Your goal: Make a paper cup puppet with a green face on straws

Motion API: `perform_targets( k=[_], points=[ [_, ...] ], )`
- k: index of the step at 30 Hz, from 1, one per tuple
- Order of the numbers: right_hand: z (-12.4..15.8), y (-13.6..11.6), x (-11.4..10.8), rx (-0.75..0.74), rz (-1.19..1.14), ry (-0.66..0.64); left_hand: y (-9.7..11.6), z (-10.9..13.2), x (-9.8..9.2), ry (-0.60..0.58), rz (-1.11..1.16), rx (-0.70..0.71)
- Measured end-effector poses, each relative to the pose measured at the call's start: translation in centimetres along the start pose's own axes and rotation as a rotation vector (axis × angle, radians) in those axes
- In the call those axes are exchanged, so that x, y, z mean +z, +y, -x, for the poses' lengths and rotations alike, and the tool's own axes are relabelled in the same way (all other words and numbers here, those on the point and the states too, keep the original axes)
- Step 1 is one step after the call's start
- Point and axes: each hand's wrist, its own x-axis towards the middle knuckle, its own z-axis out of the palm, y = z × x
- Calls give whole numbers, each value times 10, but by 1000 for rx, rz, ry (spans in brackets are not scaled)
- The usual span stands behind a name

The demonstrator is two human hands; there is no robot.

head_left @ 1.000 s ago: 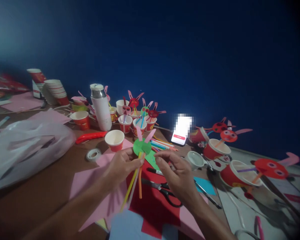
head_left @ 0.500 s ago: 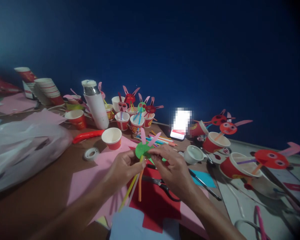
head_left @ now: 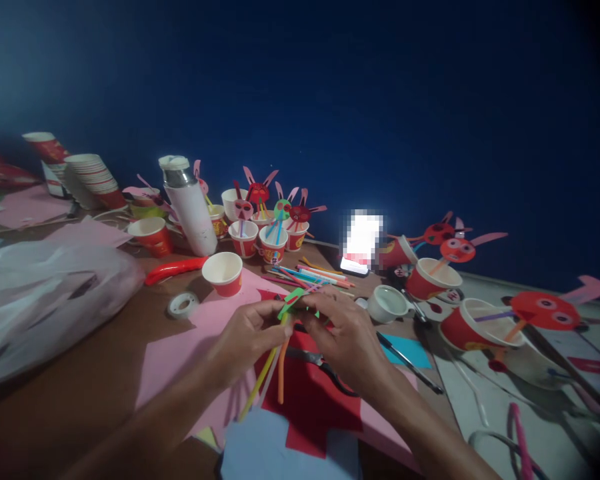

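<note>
Between my two hands is a small green paper rabbit face (head_left: 291, 303) with pink ears, now tilted nearly edge-on. My left hand (head_left: 250, 330) pinches its left side, thumb near the top of the yellow straw (head_left: 260, 380). At its right edge, the fingers of my right hand (head_left: 345, 327) are closed on the same face, partly hiding the ears. An orange straw (head_left: 281, 373) and a pale one hang below it. Beneath my hands, scissors (head_left: 333, 377) with black handles lie on red paper (head_left: 310, 400), with pink paper (head_left: 165, 363) around it.
Paper cups with rabbit faces on straws stand behind (head_left: 274, 243) and at right (head_left: 433, 280). Nearby are a white flask (head_left: 190, 213), a plain cup (head_left: 223, 273), a tape roll (head_left: 183, 305), colored pencils (head_left: 325, 275), a lit phone (head_left: 363, 240), a pen (head_left: 410, 363) and a plastic bag (head_left: 55, 300).
The green face has turned from facing me to nearly edge-on, its ears tipping right and away. Both hands stay about where they were, still holding it.
</note>
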Motion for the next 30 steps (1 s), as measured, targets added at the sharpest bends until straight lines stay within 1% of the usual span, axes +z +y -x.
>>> perform_targets(
  k=[4,9,13,16,20,24,28,30],
  points=[
    [1,-4,0,-18,51,-8,-2,0,0,12,-5,8],
    [0,-5,-2,37,20,-70,-6,-1,0,7,-44,25],
    [-1,-6,-3,77,102,-118,-9,-3,1,-10,-73,42],
    [0,-6,0,75,200,-122,-11,-4,1,-17,-82,46],
    [3,-7,8,13,351,-87,-15,-3,1,16,-123,65],
    [7,-6,15,-90,474,-4,-15,-1,1,40,-173,118],
    [10,-6,20,-145,566,47,-14,-2,2,60,-181,128],
    [10,-7,21,-160,576,63,-13,-3,2,58,-162,119]
  ],
)
